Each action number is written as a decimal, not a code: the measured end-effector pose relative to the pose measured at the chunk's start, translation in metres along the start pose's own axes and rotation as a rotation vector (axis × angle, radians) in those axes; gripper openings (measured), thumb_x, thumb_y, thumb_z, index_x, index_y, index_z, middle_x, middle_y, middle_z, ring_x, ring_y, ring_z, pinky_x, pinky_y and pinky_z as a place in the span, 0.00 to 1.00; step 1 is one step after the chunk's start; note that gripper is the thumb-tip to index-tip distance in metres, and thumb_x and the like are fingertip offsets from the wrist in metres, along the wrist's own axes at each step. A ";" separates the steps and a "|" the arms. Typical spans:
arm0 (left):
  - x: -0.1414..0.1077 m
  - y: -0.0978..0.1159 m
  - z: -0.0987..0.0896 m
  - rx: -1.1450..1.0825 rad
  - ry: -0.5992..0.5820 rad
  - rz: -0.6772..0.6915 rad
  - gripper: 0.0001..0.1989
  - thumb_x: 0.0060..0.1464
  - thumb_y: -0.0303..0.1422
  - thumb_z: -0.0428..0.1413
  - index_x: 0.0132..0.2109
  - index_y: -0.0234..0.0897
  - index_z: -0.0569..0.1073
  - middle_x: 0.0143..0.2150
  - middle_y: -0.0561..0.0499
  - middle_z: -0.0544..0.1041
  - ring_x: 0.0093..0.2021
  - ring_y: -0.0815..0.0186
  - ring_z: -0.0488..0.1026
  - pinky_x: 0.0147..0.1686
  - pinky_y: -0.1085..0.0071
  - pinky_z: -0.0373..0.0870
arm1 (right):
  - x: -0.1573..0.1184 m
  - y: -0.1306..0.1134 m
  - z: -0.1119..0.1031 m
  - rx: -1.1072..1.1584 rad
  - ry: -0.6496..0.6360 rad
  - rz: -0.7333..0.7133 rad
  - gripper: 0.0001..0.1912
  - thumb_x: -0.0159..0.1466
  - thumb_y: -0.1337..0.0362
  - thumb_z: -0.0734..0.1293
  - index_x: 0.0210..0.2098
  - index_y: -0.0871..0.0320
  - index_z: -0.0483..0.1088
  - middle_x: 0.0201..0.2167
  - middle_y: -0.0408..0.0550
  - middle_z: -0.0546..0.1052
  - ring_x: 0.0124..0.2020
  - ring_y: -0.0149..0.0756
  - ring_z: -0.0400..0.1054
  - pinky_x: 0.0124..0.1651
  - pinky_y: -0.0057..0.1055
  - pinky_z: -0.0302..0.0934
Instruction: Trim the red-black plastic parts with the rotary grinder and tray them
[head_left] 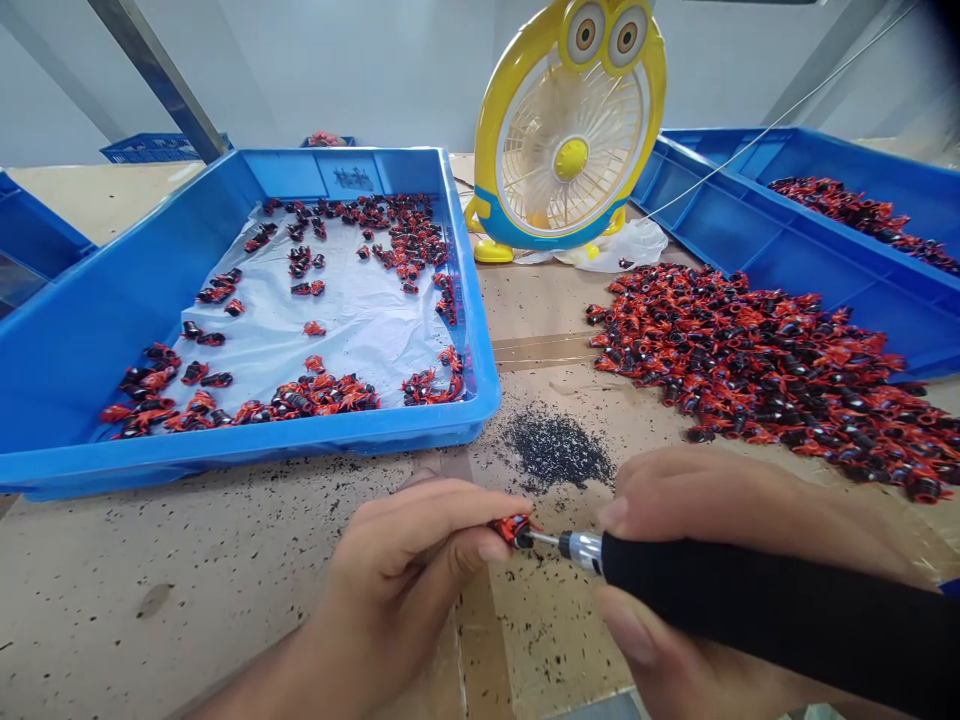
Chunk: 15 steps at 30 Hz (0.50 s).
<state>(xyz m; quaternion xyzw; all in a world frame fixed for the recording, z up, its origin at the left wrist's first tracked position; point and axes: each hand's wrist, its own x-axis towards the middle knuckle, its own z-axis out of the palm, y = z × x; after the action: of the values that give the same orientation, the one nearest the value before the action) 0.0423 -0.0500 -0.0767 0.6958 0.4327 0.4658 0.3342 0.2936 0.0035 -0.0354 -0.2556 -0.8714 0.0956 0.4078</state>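
Note:
Between the thumb and forefinger of my left hand [420, 560] is a small red-and-black part [513, 529], pinched near the bottom middle of the view. My right hand [697, 540] wraps round a thick black-handled power screwdriver [720, 590] with a silver collar. Its thin metal bit points left and meets the end of the small part; how deep it goes is hidden. A pile of black shavings [559, 448] lies on the table just beyond my hands.
A blue tray [300, 432] lined with white sheeting holds scattered red-and-black parts at left. A large heap of such parts [750, 360] covers the right side, before another blue bin [795, 240]. A yellow cartoon fan [491, 150] stands at the back.

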 end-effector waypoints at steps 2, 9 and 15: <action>-0.001 0.000 0.000 -0.003 -0.021 -0.004 0.14 0.69 0.23 0.64 0.53 0.47 0.87 0.42 0.56 0.90 0.39 0.69 0.86 0.40 0.80 0.80 | 0.002 0.000 0.000 0.008 -0.014 -0.017 0.17 0.54 0.61 0.76 0.43 0.50 0.75 0.29 0.42 0.85 0.24 0.38 0.80 0.23 0.29 0.74; 0.001 0.003 0.000 -0.002 0.000 -0.012 0.12 0.68 0.23 0.64 0.51 0.46 0.88 0.41 0.57 0.90 0.37 0.70 0.86 0.39 0.81 0.80 | 0.010 0.001 -0.001 -0.014 -0.012 -0.059 0.17 0.55 0.59 0.78 0.43 0.51 0.75 0.28 0.42 0.85 0.23 0.36 0.80 0.24 0.27 0.75; 0.000 0.002 0.003 -0.037 -0.032 0.000 0.12 0.68 0.23 0.64 0.52 0.43 0.87 0.39 0.57 0.90 0.37 0.72 0.85 0.39 0.83 0.78 | 0.005 -0.007 0.012 0.011 0.087 0.028 0.10 0.59 0.58 0.75 0.38 0.50 0.73 0.25 0.41 0.83 0.22 0.35 0.79 0.27 0.27 0.75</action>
<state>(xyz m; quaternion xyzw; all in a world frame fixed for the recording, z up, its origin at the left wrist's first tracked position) 0.0460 -0.0514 -0.0763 0.6970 0.4185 0.4624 0.3540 0.2794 0.0007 -0.0369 -0.2692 -0.8487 0.0949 0.4452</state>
